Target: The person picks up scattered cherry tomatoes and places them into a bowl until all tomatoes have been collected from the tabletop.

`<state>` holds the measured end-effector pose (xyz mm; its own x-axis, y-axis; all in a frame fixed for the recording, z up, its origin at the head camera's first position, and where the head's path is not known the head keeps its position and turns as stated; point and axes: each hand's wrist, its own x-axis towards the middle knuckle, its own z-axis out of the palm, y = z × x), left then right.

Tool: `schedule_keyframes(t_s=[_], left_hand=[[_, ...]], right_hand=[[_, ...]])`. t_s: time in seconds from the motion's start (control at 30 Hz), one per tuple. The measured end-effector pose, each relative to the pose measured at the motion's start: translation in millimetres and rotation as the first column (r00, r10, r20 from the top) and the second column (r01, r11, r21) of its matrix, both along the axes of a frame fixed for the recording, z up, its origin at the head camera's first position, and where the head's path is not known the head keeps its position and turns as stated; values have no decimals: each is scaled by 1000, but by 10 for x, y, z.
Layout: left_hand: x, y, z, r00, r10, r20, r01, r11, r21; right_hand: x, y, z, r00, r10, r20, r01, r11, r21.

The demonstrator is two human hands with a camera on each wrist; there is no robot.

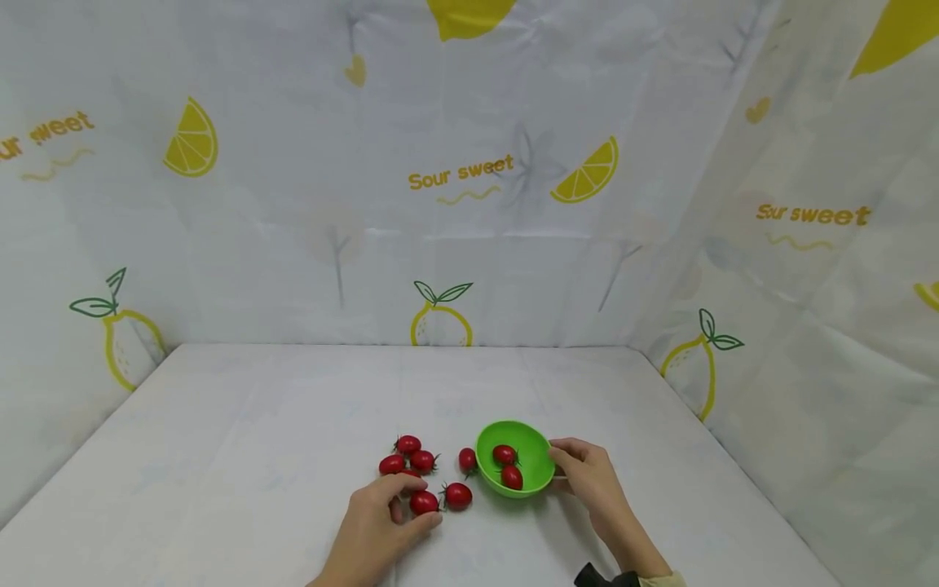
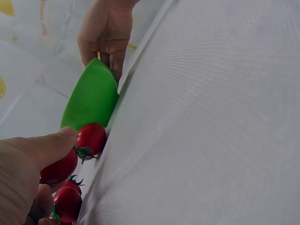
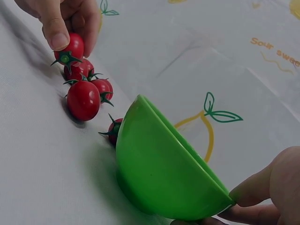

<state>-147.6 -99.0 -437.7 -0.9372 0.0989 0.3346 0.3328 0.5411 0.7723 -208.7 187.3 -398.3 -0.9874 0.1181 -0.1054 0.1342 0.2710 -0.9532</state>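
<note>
My left hand [image 1: 376, 520] pinches a red cherry tomato [image 1: 423, 502] between thumb and fingers, close over the table; the right wrist view shows its green calyx facing out. Beside it lies another cherry tomato [image 1: 458, 496]. My right hand [image 1: 592, 479] grips the rim of a green bowl [image 1: 540, 466] from the right side, thumb at the edge and fingers partly hidden below. Two cherry tomatoes sit inside the bowl, one [image 1: 504, 454] behind the other [image 1: 512, 478]. One more cherry tomato [image 1: 467, 461] lies right against the bowl's left side.
Several cherry tomatoes [image 1: 408, 444] lie in a loose cluster just beyond my left fingers, one partly covered by them. A white cloth covers the table [image 1: 257, 456]. Lemon-printed curtains [image 1: 293, 204] rise at its back and sides.
</note>
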Motion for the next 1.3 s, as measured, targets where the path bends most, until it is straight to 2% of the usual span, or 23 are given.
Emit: schedule_keyframes(t_s=[0.47,0.77,1.3], left_hand=[[8,8,46,998,64,1,-64,998,28],[8,19,27,996,71,-44,-70,997,20],[19,28,45,995,90,-37,-89,995,35]], right_hand=[[4,-1,6,1000,2,-9,-2,1000,1],[18,-2,-3,1000,0,-17,-1,1000,-8],[7,-2,16,1000,4,6,-4,1000,27]])
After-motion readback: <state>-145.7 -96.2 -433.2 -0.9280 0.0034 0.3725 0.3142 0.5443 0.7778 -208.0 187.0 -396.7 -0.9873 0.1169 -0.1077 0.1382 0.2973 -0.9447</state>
